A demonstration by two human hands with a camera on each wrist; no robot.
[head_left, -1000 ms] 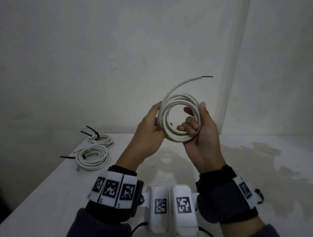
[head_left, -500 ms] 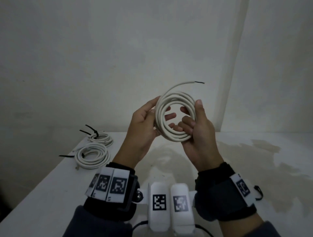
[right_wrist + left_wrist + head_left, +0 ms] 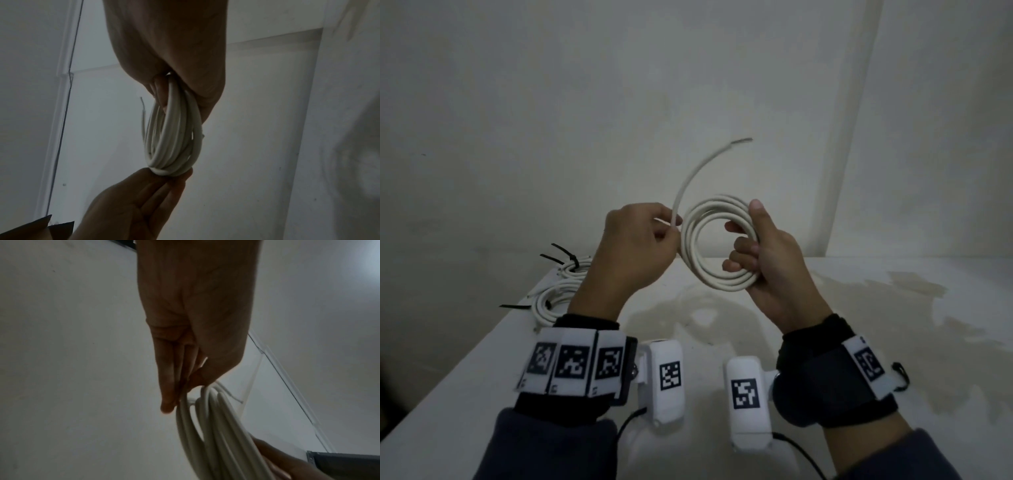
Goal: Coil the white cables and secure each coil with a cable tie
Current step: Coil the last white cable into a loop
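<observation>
Above the table [image 3: 825, 342], right hand [image 3: 767, 260] grips the cable coil [image 3: 717, 246]; left hand [image 3: 633, 250] apparently pinches its tail.

3 white cable coils: 1 held coil [image 3: 717, 246] above the table [image 3: 825, 308], 2 tied coils [image 3: 551, 301] [image 3: 575, 269] on the table's left end (black cable ties: 3 tails visible).

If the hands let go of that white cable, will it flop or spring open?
Probably springs open: the free end arcs up unsupported, so it looks stiff. The coil keeps its round loops only gripped by the right hand. Likely light, as fingers alone hold it.
</observation>
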